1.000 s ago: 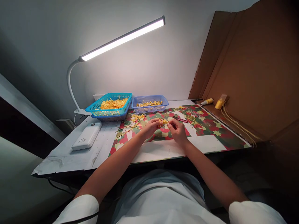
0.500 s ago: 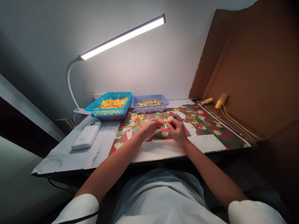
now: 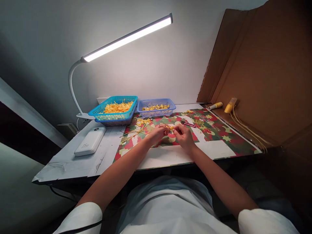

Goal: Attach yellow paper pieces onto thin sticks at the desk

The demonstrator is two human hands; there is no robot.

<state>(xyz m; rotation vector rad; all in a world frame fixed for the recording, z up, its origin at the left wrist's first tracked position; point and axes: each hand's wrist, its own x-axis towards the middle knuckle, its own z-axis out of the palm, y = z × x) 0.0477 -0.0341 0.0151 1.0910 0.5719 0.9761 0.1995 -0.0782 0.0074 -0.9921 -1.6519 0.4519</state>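
Over the middle of the patterned mat (image 3: 219, 148), a small yellow ribbon bow (image 3: 171, 128) is pinched between my two hands. My left hand (image 3: 159, 133) has its fingers closed on the bow from the left. From the right, the thumb and fingers of my right hand (image 3: 182, 134) press together on the same piece. Its fine details are partly covered by the fingertips. Several loose yellow bows (image 3: 143, 122) and gold cords (image 3: 135, 132) lie to the left of my hands. Just beyond my right hand rest small snips (image 3: 187, 124) with reddish handles.
A teal basket (image 3: 94, 113) of yellow ribbon pieces stacks on a blue one; a lavender basket (image 3: 157, 113) holds finished-looking bows. A white power bank (image 3: 90, 141) and lit desk lamp (image 3: 128, 38) are left. Cord clippings (image 3: 200, 124), a yellow spool (image 3: 229, 107) and cardboard (image 3: 263, 71) are right.
My right fingers have shifted slightly left, closer to the left fingertips, at the bow. Both hands keep hold of it, and the rest of the table looks the same.
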